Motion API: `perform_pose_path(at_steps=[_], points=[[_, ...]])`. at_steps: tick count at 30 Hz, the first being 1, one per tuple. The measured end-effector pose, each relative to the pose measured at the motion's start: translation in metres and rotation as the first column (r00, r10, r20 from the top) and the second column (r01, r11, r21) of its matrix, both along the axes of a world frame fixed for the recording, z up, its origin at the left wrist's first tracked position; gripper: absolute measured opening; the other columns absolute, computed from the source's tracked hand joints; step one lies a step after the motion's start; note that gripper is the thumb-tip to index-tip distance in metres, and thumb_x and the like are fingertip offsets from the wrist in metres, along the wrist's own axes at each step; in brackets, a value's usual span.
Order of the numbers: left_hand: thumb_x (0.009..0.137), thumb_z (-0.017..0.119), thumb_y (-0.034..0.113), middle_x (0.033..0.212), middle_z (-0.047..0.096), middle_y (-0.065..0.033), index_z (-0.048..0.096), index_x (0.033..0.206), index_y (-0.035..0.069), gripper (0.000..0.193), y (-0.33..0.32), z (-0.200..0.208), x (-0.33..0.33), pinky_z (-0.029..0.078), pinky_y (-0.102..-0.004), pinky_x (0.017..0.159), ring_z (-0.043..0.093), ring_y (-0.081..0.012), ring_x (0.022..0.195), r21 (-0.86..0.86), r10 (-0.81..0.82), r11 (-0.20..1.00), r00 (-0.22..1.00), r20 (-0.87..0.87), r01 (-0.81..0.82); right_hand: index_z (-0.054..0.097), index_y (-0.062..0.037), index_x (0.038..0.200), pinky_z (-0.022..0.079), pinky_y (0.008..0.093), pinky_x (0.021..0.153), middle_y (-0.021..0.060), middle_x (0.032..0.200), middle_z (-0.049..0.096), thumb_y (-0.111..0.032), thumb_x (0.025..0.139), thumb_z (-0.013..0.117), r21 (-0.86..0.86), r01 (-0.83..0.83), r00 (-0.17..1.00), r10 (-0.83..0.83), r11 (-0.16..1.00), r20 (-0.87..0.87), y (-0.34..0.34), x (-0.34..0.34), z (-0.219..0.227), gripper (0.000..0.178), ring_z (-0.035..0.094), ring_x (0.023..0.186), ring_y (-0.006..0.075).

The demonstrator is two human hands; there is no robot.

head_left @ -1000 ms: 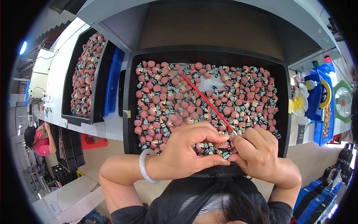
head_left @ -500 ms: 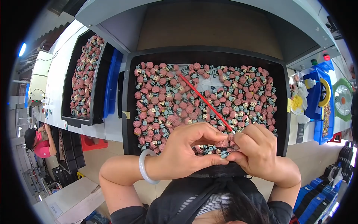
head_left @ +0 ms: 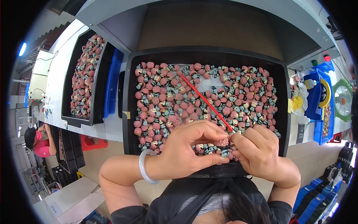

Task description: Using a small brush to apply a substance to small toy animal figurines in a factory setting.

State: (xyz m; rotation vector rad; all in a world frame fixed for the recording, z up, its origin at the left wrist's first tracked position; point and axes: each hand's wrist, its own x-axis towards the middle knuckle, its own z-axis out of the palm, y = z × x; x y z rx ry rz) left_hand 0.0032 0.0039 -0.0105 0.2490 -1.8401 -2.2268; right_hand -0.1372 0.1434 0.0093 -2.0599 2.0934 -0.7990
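Observation:
A small figurine [head_left: 222, 142] with knobby pink hair and a grey-blue body is pinched between the thumb and fingers of my left hand [head_left: 182, 147]. A pale bangle [head_left: 144, 167] circles my left wrist. My right hand [head_left: 261, 150] grips a thin red-handled brush [head_left: 207, 103] low, near its metal collar; the handle slants up to the left. The fingers hide its tip, close by the figurine. Both hands are over the near edge of a large black tray [head_left: 209, 49], where many similar figurines lie spread out.
Another black tray [head_left: 99, 80] of figurines stands at the left, next to a blue bin [head_left: 113, 84]. To the right are a blue crate [head_left: 315, 87], a yellow ring [head_left: 325, 92] and a green fan [head_left: 342, 100]. A co-worker in pink [head_left: 43, 143] works at far left.
The figurine has turned slightly between my left fingers, and more of its lower part shows. My right hand has shifted a little along with the brush.

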Motion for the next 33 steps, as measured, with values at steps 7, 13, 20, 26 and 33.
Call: perform_pose_path(at_steps=[7, 13, 20, 26, 33], points=[[0.061, 0.073, -0.008, 0.098, 0.054, -0.0112, 0.054, 0.096, 0.000, 0.040, 0.0011, -0.0002, 0.0000, 0.048, -0.0293, 0.083, 0.057, -0.0167, 0.091, 0.071, 0.014, 0.997, 0.999, 0.052, -0.018, 0.057, -0.0054, 0.097, 0.037, 0.0319, 0.055, 0.0048, 0.071, 0.045, -0.015, 0.065, 0.065, 0.006, 0.082, 0.979, -0.079, 0.997, -0.190, 0.0034, 0.0057, 0.0019, 0.035, 0.044, 0.063, 0.0216], [0.066, 0.069, -0.006, 0.099, 0.052, -0.0102, 0.052, 0.095, -0.003, 0.034, 0.0008, -0.0031, -0.0003, 0.047, -0.0279, 0.085, 0.056, -0.0159, 0.093, 0.138, 0.020, 0.990, 0.999, 0.032, -0.024, 0.058, -0.0055, 0.102, 0.035, 0.0317, 0.056, 0.0043, 0.071, 0.044, -0.014, 0.065, 0.065, -0.086, 0.061, 0.987, -0.073, 0.994, -0.140, -0.0020, 0.0013, -0.0024, 0.039, 0.042, 0.062, 0.0207], [0.067, 0.069, -0.006, 0.099, 0.052, -0.0100, 0.052, 0.095, -0.002, 0.034, 0.0003, -0.0032, -0.0006, 0.047, -0.0280, 0.085, 0.056, -0.0157, 0.093, 0.106, 0.020, 0.994, 1.000, 0.003, -0.020, 0.058, -0.0034, 0.105, 0.034, 0.0319, 0.053, 0.0048, 0.068, 0.045, -0.015, 0.070, 0.061, -0.010, 0.023, 0.999, -0.023, 1.000, 0.022, -0.0022, -0.0014, 0.0017, 0.038, 0.041, 0.059, 0.0207], [0.063, 0.071, -0.010, 0.098, 0.053, -0.0125, 0.052, 0.097, -0.002, 0.040, 0.0000, -0.0023, -0.0005, 0.048, -0.0301, 0.083, 0.057, -0.0177, 0.092, 0.069, 0.030, 0.997, 1.000, 0.005, -0.030, 0.059, -0.0044, 0.105, 0.034, 0.0319, 0.053, 0.0045, 0.068, 0.044, -0.013, 0.066, 0.062, -0.012, 0.030, 0.999, -0.031, 0.999, -0.016, -0.0021, 0.0000, 0.0020, 0.040, 0.041, 0.059, 0.0205], [0.062, 0.072, -0.010, 0.097, 0.054, -0.0112, 0.053, 0.095, -0.001, 0.039, 0.0003, -0.0023, -0.0004, 0.048, -0.0293, 0.081, 0.056, -0.0165, 0.091, 0.050, 0.037, 0.998, 0.999, 0.023, -0.038, 0.061, -0.0065, 0.103, 0.033, 0.0309, 0.052, 0.0031, 0.067, 0.043, -0.015, 0.062, 0.066, -0.036, 0.062, 0.997, -0.064, 0.997, -0.039, -0.0022, 0.0021, -0.0009, 0.043, 0.041, 0.059, 0.0193]])
